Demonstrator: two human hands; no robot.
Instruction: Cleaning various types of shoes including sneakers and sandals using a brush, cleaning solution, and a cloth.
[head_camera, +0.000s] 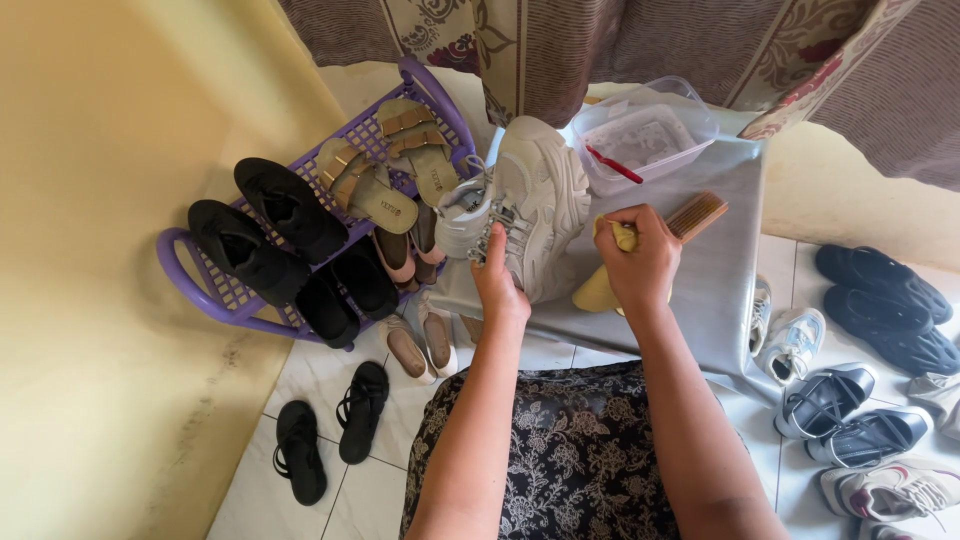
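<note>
Covering the white sneaker (540, 195), left hand (497, 280) perhaps grips hidden laces.

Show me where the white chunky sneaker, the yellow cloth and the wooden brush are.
white chunky sneaker (545, 190), head view, on its thick sole.
yellow cloth (598, 292), head view, on the end hanging below the right hand.
wooden brush (697, 213), head view, on its back.

Soft, even daylight fills the scene, brightest on the grey table cover (720, 290) and the pale floor tiles right of it. Shadows are faint and short. The yellow wall left of the table is dimmer. Edges bend with wide-angle distortion; focus is sharp throughout.
</note>
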